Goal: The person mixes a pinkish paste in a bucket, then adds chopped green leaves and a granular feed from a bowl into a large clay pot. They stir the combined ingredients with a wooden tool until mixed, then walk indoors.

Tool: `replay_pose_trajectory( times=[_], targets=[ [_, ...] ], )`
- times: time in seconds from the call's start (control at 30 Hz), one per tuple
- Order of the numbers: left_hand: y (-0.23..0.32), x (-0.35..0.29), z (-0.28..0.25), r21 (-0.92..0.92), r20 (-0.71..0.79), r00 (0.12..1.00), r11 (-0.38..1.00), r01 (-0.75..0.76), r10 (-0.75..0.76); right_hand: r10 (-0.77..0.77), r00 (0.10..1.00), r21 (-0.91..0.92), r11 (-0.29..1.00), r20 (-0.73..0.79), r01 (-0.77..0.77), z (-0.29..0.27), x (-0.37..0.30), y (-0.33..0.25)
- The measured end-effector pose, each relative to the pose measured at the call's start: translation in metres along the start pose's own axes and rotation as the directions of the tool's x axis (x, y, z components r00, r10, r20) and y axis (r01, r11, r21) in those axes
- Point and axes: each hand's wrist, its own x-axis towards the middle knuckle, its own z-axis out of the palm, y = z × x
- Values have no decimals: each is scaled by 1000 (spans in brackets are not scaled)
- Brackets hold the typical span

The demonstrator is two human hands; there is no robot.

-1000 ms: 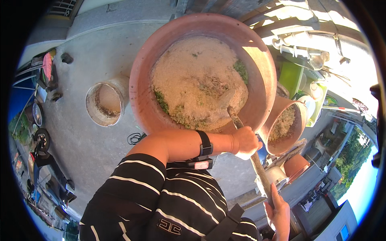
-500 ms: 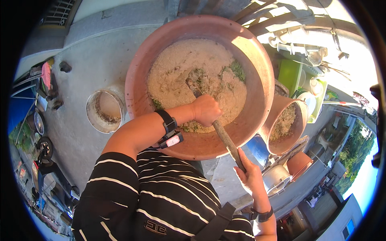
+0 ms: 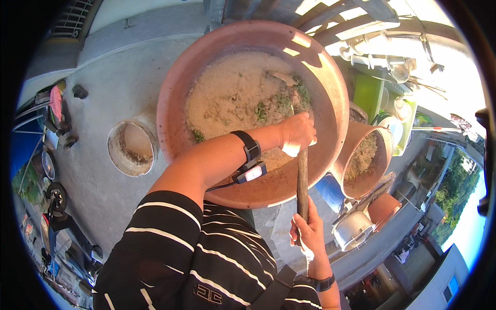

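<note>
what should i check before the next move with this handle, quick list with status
1. Left hand closed around the wooden handle: ok.
2. Right hand holding the handle's near end: ok.
3. Pale mix kept inside the big reddish basin: ok, none seen over the rim.
4. Green bits spread evenly: not ok, they show in separate patches.
5. White bucket clear of both hands: ok, it stands on the left, beyond the basin's side.
6. Mix blended down to the bottom: cannot tell, only its surface shows.
</note>
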Motion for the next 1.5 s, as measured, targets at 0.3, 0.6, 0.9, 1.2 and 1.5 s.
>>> replay_pose_trajectory(
  times=[0.3, 0.6, 0.9, 1.2, 1.5],
  targets=[
    [107, -32, 9, -151, 292, 956, 988, 33, 12, 145, 988, -50, 988, -43, -147, -16, -104, 22],
    [32, 7, 19, -251, 316, 943, 968, -25, 106, 260, 965, 342, 910, -28, -235, 10, -31, 11],
    [56, -20, -22, -71, 147, 984, 991, 111, -99, 137, 990, -40, 990, 10, -137, -16, -58, -20],
    [75, -6, 48, -166, 51, 995, 981, 98, -91, 248, 951, -101, 958, -184, -269, -25, -51, 9],
    [13, -23, -15, -38, -45, 972, 972, 230, -232, -105, 994, -671, 739, -29, 59, -46, 4, -25]
  ],
)
